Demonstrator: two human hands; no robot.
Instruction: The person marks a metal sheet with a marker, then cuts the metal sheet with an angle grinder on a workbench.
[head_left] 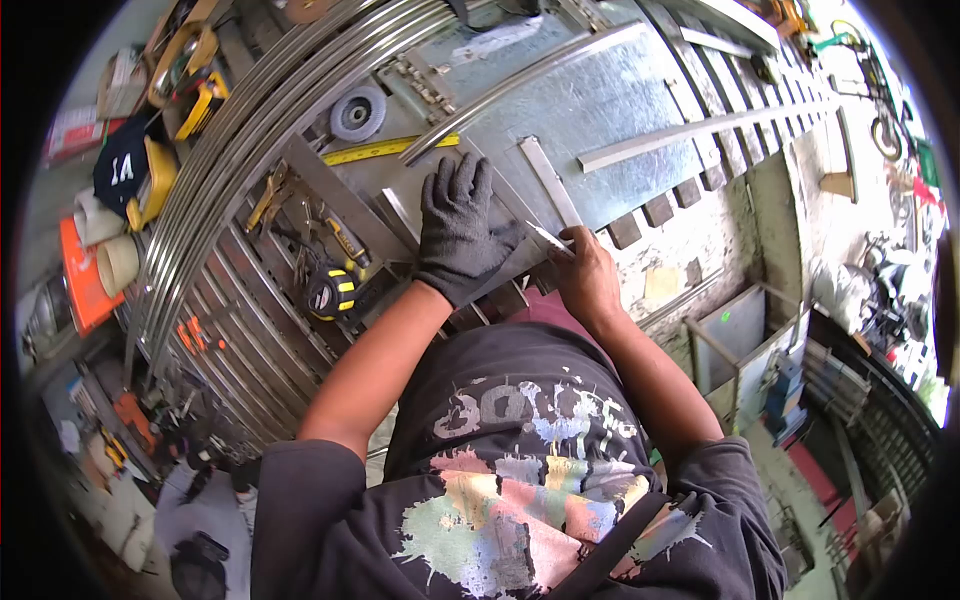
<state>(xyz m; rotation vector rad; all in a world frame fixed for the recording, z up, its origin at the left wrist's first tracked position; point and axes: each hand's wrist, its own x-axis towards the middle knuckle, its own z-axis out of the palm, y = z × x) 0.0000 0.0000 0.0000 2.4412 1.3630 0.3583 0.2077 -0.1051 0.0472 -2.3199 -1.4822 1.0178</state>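
My left hand [460,225], in a dark grey knit glove, lies flat with fingers stretched over a grey metal plate [508,192] on the bench. In my bare right hand [588,272] is a slim, pale, pointed marker-like tool [548,238], its tip directed toward the plate's edge. The fingers close round it; its exact kind is hard to make out. A short flat metal bar [550,182] lies just beyond my right hand. Beyond the left fingertips runs a yellow measuring strip [385,151].
Curved metal tubes [235,130] sweep along the left. A tape measure [331,292], a yellow-black tool [345,243] and a grey abrasive wheel [358,112] lie nearby. A long metal bar [700,135] crosses the bench's right side. A cap [122,168] sits far left.
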